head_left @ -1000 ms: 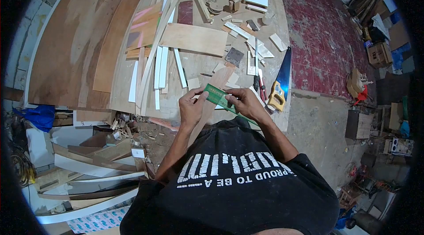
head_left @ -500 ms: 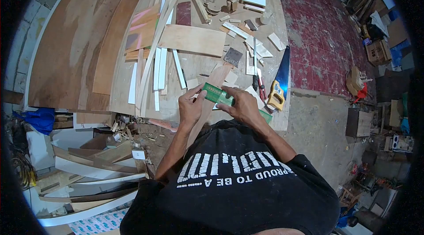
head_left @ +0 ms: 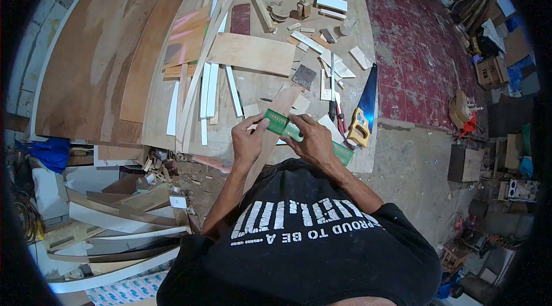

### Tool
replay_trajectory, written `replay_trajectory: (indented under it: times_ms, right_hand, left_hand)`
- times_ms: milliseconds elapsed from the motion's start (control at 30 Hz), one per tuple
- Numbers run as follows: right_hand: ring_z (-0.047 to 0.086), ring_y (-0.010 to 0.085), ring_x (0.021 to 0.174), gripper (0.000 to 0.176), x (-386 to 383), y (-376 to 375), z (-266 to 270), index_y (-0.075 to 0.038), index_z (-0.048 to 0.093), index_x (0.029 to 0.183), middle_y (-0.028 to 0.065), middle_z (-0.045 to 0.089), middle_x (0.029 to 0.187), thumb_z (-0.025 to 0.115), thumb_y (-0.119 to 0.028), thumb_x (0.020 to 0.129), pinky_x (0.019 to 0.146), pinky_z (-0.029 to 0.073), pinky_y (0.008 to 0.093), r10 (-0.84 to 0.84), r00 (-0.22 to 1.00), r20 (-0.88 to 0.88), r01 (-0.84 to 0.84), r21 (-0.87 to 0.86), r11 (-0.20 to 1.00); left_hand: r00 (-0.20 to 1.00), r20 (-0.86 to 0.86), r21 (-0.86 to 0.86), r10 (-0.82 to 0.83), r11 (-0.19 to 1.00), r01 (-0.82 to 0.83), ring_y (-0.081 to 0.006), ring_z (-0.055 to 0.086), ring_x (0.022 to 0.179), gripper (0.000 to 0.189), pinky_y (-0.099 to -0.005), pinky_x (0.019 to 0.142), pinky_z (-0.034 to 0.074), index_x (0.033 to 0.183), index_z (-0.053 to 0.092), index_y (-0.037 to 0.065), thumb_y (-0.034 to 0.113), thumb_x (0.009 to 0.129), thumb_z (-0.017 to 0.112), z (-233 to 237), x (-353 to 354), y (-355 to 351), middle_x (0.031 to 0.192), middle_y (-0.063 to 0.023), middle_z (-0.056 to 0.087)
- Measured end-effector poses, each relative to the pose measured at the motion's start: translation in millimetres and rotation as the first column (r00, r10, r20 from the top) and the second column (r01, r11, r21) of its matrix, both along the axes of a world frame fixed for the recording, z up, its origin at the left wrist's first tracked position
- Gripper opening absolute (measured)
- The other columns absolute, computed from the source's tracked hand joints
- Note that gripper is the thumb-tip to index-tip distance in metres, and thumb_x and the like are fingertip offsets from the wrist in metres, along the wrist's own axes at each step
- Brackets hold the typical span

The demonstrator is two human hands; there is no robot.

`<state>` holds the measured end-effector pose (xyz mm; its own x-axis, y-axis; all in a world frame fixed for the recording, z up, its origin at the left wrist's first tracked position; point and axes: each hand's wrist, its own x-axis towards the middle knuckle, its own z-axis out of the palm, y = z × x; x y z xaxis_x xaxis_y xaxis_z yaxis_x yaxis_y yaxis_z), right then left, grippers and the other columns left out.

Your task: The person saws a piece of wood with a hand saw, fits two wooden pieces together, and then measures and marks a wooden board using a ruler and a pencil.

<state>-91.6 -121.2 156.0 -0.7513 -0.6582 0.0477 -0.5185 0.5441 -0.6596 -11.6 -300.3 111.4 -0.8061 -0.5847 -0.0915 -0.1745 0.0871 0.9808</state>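
Observation:
A green strip-like packet (head_left: 277,122) with pale print lies across a long thin wooden strip (head_left: 284,99) near the table's front edge. My left hand (head_left: 248,138) pinches the packet's left end between thumb and fingers. Over its middle, my right hand (head_left: 310,138) grips it with bent fingers. The green piece shows again past the right hand, on its lower right side. The wooden strip runs beneath the packet down toward my shirt.
A handsaw with a yellow handle (head_left: 359,128) lies right of my hands, beside a red-handled tool (head_left: 340,117). Wood offcuts, white strips and a plywood board (head_left: 252,54) lie farther back. Curved boards (head_left: 115,220) are piled at lower left.
The green piece beyond my right hand shows more of its length. Both hands keep nearly the same place and hold. The view has shifted very slightly.

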Motion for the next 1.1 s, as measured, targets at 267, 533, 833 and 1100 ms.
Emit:
replay_trajectory:
  times_ms: [267, 533, 833, 1100]
  right_hand:
    - [0.071, 0.0367, 0.092, 0.054, 2.6, -0.4, -0.6, -0.004, 0.065, 0.125, 0.0160, 0.069, 0.115, 0.080, -0.033, 0.082, 0.073, 0.058, 0.0465, -0.016, 1.000, 0.014, 0.016, 0.008, 1.000]
    - [0.071, 0.0366, 0.096, 0.057, 4.9, -0.2, -0.9, -0.003, 0.064, 0.127, 0.0161, 0.068, 0.120, 0.080, -0.033, 0.082, 0.077, 0.058, 0.0461, -0.004, 1.000, 0.009, 0.003, 0.012, 1.000]
    - [0.070, 0.0390, 0.098, 0.059, 4.4, 1.6, -4.4, -0.002, 0.061, 0.131, 0.0180, 0.065, 0.125, 0.079, -0.033, 0.084, 0.080, 0.057, 0.0473, 0.025, 1.000, 0.011, -0.026, 0.041, 0.999]
    - [0.069, 0.0424, 0.096, 0.062, 4.3, 3.3, -13.9, 0.000, 0.058, 0.133, 0.0229, 0.064, 0.123, 0.076, -0.036, 0.086, 0.079, 0.057, 0.0484, 0.046, 0.999, -0.016, -0.045, 0.050, 0.998]
  left_hand:
    - [1.000, 0.017, -0.041, -0.001, 0.999, 0.002, -0.0116, 0.068, 0.088, 0.027, -0.0270, 0.070, 0.053, 0.116, 0.074, 0.000, 0.012, 0.091, 0.074, 4.2, 1.8, 0.7, 0.105, -0.0129, 0.076]
    - [0.999, -0.019, -0.125, 0.040, 0.991, -0.042, -0.0108, 0.065, 0.078, 0.014, -0.0284, 0.063, 0.050, 0.094, 0.073, -0.001, 0.013, 0.089, 0.076, -2.4, 3.1, 2.0, 0.084, -0.0070, 0.073]
    - [0.999, -0.029, -0.110, 0.030, 0.993, -0.033, -0.0082, 0.061, 0.070, 0.014, -0.0266, 0.058, 0.048, 0.093, 0.073, -0.002, 0.012, 0.090, 0.075, -7.1, 2.6, 2.7, 0.080, -0.0059, 0.071]
    - [0.998, 0.050, -0.025, 0.041, 0.999, -0.040, -0.0061, 0.054, 0.072, 0.010, -0.0242, 0.062, 0.042, 0.092, 0.073, -0.005, 0.004, 0.089, 0.075, 13.8, 1.2, 8.2, 0.081, -0.0030, 0.064]
